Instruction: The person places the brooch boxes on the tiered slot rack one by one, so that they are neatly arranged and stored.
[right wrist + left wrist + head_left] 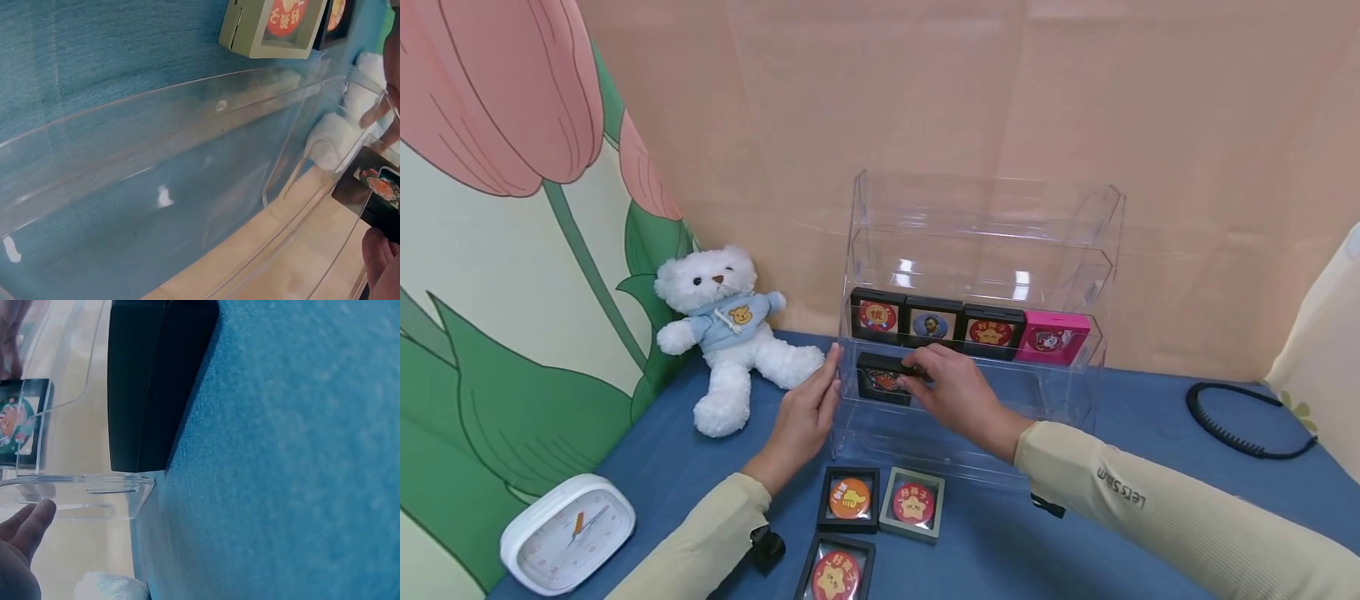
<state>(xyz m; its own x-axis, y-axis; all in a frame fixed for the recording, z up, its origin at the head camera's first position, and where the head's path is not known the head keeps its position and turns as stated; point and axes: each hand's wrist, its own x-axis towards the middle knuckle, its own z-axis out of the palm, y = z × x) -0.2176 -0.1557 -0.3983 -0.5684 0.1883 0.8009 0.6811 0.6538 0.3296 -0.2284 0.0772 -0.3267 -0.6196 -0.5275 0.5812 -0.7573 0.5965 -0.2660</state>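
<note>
Peach cloth [940, 100] backs the blue table [1150, 408]. Head view: the right hand [962, 396] pinches a black box [880, 383] in a clear rack [977, 275], one tier under four others; the left hand [801, 429], fingers straight, touches the rack's side. Left wrist: a dark case [150, 394] near it. Right wrist: a fingertip [377, 253] meets the box.

Head view faces forward and down; closer wrist views share the rack [985, 267].

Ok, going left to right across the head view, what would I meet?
White clock, white teddy bear, gripped black case, right hand, pink case, black coiled cord.
</note>
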